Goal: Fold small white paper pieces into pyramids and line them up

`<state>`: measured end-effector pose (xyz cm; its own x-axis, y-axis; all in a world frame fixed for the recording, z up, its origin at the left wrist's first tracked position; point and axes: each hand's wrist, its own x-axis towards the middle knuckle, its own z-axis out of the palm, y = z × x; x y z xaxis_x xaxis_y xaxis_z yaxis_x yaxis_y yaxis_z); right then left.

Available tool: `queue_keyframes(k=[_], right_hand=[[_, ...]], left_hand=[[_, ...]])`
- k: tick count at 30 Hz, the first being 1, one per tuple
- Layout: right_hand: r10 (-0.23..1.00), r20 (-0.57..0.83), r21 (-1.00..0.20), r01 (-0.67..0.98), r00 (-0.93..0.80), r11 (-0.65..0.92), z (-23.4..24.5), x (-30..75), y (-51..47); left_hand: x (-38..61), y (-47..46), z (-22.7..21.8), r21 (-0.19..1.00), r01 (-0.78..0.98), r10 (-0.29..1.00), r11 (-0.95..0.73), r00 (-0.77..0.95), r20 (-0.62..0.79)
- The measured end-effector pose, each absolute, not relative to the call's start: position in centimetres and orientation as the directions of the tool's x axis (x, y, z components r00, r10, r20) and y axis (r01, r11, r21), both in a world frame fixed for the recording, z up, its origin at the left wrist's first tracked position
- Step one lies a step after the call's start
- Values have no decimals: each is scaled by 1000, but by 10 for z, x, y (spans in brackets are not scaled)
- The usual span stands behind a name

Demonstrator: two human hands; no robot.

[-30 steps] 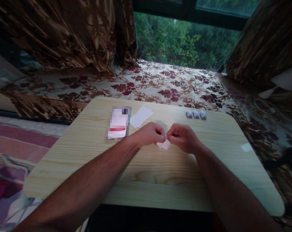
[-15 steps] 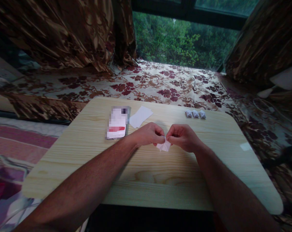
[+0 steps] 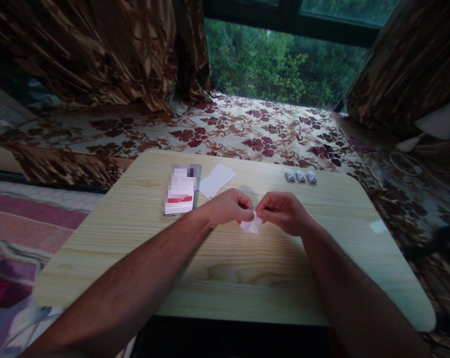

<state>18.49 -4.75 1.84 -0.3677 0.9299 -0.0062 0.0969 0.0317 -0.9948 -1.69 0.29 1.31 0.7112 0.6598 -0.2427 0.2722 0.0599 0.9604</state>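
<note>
The left hand (image 3: 230,206) and right hand (image 3: 283,213) both pinch a folded white paper (image 3: 252,226) just below the frame's centre, its finer creases hard to make out. White sheets (image 3: 218,180) lie near centre, beside a phone (image 3: 180,190); three small folded pieces (image 3: 301,176) sit right of centre.

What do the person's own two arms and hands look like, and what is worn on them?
The bare, ungloved left hand and right hand have no visible watch or bracelet at the wrists. No sleeve shows on either forearm. Rings cannot be judged, because some fingers are hidden.
</note>
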Motion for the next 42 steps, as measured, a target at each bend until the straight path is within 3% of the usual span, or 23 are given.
queue_keyframes(k=[13, 27, 42], right_hand=[[929, -16, -988, 147, -369, 41, 21, 185, -49], [945, 39, -944, 299, -324, 142, 19, 182, -49], [957, 34, -971, 216, -289, 100, 14, 184, -46]], left_hand=[[-16, 1, 16, 959, 272, 670, 81, 697, -255], [-12, -2, 14, 956, 294, 709, -19, 678, -194], [-10, -3, 18, 969, 239, 688, 60, 694, -214]])
